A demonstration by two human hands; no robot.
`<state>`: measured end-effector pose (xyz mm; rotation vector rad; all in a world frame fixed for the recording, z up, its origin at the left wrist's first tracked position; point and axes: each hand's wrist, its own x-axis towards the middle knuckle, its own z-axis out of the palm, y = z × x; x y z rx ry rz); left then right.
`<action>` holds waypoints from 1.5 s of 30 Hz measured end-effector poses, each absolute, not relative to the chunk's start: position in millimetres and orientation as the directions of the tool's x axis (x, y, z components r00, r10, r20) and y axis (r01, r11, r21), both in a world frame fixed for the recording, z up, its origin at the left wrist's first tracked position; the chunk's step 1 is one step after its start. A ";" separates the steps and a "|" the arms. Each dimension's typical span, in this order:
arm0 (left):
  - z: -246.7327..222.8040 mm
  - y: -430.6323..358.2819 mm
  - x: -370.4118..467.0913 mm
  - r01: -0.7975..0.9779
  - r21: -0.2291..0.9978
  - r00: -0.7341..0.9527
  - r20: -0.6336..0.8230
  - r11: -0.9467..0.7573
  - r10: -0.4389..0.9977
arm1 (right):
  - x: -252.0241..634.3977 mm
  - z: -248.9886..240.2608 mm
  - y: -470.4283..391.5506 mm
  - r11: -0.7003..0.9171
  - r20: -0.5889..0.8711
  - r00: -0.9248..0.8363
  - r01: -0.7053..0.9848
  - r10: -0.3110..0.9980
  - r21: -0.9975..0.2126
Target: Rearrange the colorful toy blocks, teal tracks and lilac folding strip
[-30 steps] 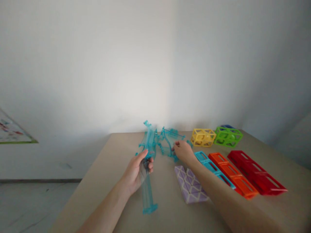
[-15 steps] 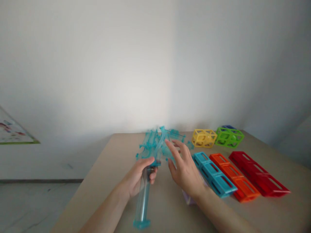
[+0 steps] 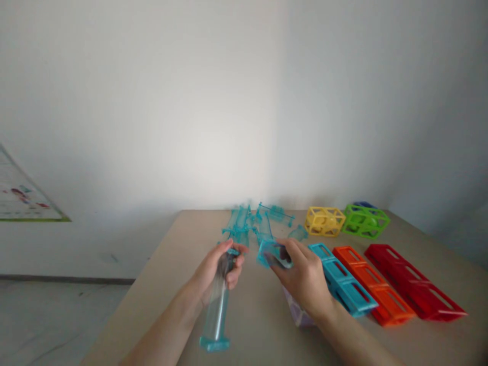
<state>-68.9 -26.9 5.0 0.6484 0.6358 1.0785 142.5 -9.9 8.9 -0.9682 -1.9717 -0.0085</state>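
My left hand [image 3: 219, 269] is closed around the upper part of a clear tube [image 3: 216, 317] with teal ends, which slants down toward the table's near side. To its right, my right hand [image 3: 307, 279] pinches a see-through teal track piece [image 3: 265, 253]; its square end faces the left hand, and the fingers hide the rest. A gap separates the two held pieces. Beyond the hands lies a loose pile of teal plastic track pieces [image 3: 241, 221]. Partly behind my right wrist is a light purple frame block [image 3: 299, 310].
Light blue [image 3: 343, 279], orange [image 3: 373, 284] and red [image 3: 414, 284] frame blocks lie side by side at the right. Behind them stand a yellow block [image 3: 325, 221], a green block [image 3: 366, 221] and a dark blue one [image 3: 365, 205]. A wall [image 3: 229, 127] rises behind the table [image 3: 160, 264].
The curved teal piece that rose above my left hand no longer shows there. My right hand, open before, is now closed on a teal piece and lower. The tube has shifted slightly left.
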 end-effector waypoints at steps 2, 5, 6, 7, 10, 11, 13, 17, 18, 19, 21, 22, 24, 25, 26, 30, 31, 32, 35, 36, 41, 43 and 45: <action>3.2 -23.5 -68.3 -0.611 0.737 0.240 -0.174 0.288 0.955 | 142.1 8.0 -15.8 0.671 0.683 -0.246 0.576 0.687 -0.467; -0.7 -22.3 -64.2 -0.567 0.774 0.148 -0.240 0.281 0.960 | 134.9 6.2 -28.4 0.616 0.577 -0.235 0.426 0.782 -0.662; -1.8 -22.9 -62.3 -0.542 0.790 0.132 -0.257 0.287 0.957 | 130.8 4.8 -32.7 0.570 0.519 -0.237 0.349 0.821 -0.744; -2.8 -23.7 -60.3 -0.518 0.802 0.125 -0.273 0.297 0.954 | 126.1 2.9 -36.6 0.503 0.448 -0.244 0.257 0.860 -0.825; -5.9 -26.1 -54.5 -0.467 0.825 0.136 -0.289 0.318 0.948 | 111.5 -5.7 -45.2 0.238 0.229 -0.309 -0.008 0.923 -0.971; -7.1 -26.5 -52.8 -0.453 0.833 0.133 -0.290 0.318 0.948 | 107.5 -9.1 -47.0 0.169 0.179 -0.331 -0.057 0.927 -0.984; -9.5 -26.6 -50.0 -0.414 0.863 0.091 -0.278 0.290 0.956 | 102.4 -16.1 -48.8 0.139 0.153 -0.332 -0.065 0.931 -0.988; -11.7 -25.2 -47.9 -0.308 0.927 0.024 -0.217 0.214 0.976 | 102.5 -27.3 -46.6 0.365 0.309 -0.238 0.250 0.921 -0.897; -11.7 -24.9 -48.1 -0.282 0.938 0.018 -0.204 0.201 0.979 | 103.3 -29.1 -45.4 0.415 0.353 -0.230 0.339 0.907 -0.845; -11.5 -24.6 -48.4 -0.255 0.948 0.007 -0.195 0.190 0.981 | 104.1 -30.5 -44.2 0.447 0.382 -0.234 0.408 0.894 -0.796; -11.3 -24.1 -49.4 -0.187 0.967 -0.042 -0.181 0.171 0.983 | 104.6 -32.5 -42.6 0.475 0.398 -0.260 0.492 0.880 -0.730; -11.3 -23.9 -49.8 -0.153 0.974 -0.071 -0.179 0.167 0.981 | 104.5 -33.3 -42.5 0.479 0.392 -0.276 0.513 0.878 -0.712; -11.2 -23.6 -50.3 -0.111 0.981 -0.123 -0.174 0.161 0.977 | 103.6 -35.0 -43.5 0.487 0.378 -0.307 0.536 0.873 -0.690; -11.1 -23.6 -50.3 -0.112 0.982 -0.141 -0.165 0.150 0.976 | 103.0 -35.9 -44.6 0.494 0.375 -0.321 0.542 0.870 -0.680; -10.7 -23.6 -50.3 -0.131 0.982 -0.151 -0.152 0.133 0.977 | 102.5 -36.8 -45.8 0.500 0.376 -0.331 0.549 0.866 -0.670; -6.4 -24.5 -49.9 -0.315 0.947 -0.137 -0.102 0.055 0.985 | 102.2 -34.6 -49.7 0.521 0.399 -0.336 0.581 0.853 -0.625; -4.8 -25.0 -49.9 -0.368 0.928 -0.127 -0.101 0.048 0.987 | 102.7 -31.5 -50.1 0.535 0.423 -0.330 0.580 0.844 -0.615; -3.2 -25.5 -49.7 -0.418 0.907 -0.118 -0.103 0.044 0.988 | 103.6 -27.2 -50.6 0.551 0.450 -0.322 0.570 0.833 -0.610; 0.3 -27.3 -48.5 -0.522 0.852 -0.095 -0.100 0.036 0.990 | 106.7 -10.6 -52.7 0.604 0.495 -0.346 0.433 0.797 -0.669; 0.7 -27.9 -47.7 -0.540 0.841 -0.093 -0.100 0.035 0.991 | 107.4 -5.7 -53.8 0.599 0.476 -0.379 0.349 0.794 -0.721; 0.0 -30.0 -42.5 -0.497 0.863 -0.132 0.025 -0.088 0.991 | 103.0 -1.8 -60.0 0.291 0.251 -0.543 -0.013 0.801 -0.957; 0.8 -30.8 -42.0 -0.453 0.877 -0.142 0.109 -0.162 0.984 | 99.4 -7.0 -60.2 0.156 0.183 -0.545 -0.095 0.819 -0.983; 1.2 -30.4 -44.2 -0.427 0.881 -0.163 0.147 -0.204 0.976 | 97.0 -10.9 -58.6 0.049 0.132 -0.516 -0.172 0.846 -0.984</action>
